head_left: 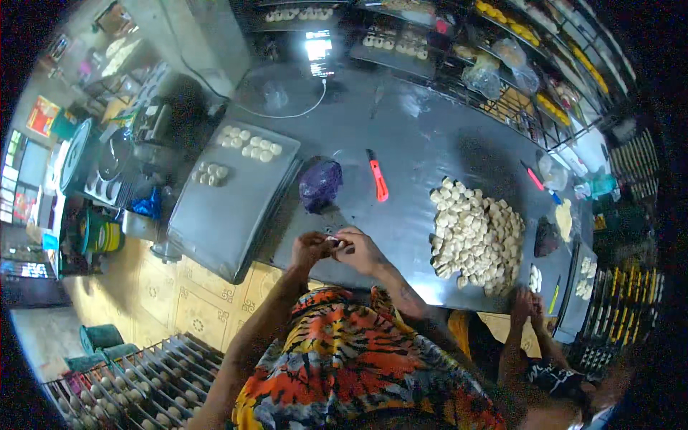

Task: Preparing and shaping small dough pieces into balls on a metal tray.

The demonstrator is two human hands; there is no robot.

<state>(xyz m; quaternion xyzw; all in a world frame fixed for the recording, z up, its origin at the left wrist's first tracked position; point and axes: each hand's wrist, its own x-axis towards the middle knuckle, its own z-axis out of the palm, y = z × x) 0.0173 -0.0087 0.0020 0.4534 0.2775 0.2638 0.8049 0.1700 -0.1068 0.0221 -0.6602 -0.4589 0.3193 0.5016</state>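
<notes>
In front of my body, my left hand [309,250] and my right hand [359,251] meet over the table's near edge. Their fingers are closed together on a small dough piece [332,242], pale and mostly hidden by the fingertips. Just beyond them sits a dark purple mass [319,185] in what looks like plastic wrap. A red-handled knife [378,182] lies to its right, dark end pointing away from me. Farther right is a large heap of small pale dough pieces [476,235]. On the left, a dark tray [222,215] carries several round dough balls [250,145] in its far part.
A co-worker's hands [529,307] are at the table's right end, near small white pieces. A phone [319,54] with a white cable [301,115] lies at the back. Shelves [516,115] rise at the far right. A rack of dough balls [136,390] stands at lower left.
</notes>
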